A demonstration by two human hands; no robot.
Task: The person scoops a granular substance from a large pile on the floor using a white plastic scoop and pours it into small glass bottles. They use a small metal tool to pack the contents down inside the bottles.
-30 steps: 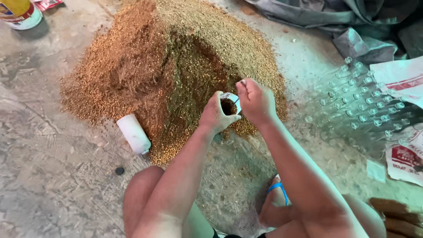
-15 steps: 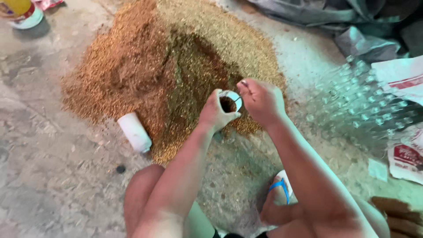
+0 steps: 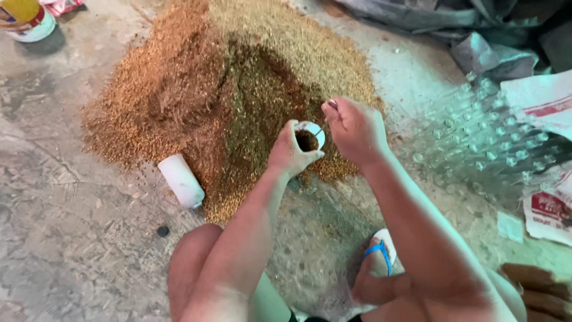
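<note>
My left hand (image 3: pixel 290 154) clasps one small white tube (image 3: pixel 310 136) at frame centre, right hand (image 3: pixel 356 129) pinched shut at its mouth – a tilt could spill the brown fill onto the one granule heap (image 3: pixel 226 89) – second white tube (image 3: pixel 180 180) lies lower left.

rough matt concrete floor (image 3: pixel 53 197); dry grainy brown pile (image 3: pixel 196 95); smooth white plastic tube (image 3: pixel 180 180) at 7 o'clock of pile; glossy clear plastic sheet (image 3: pixel 476 137).
</note>
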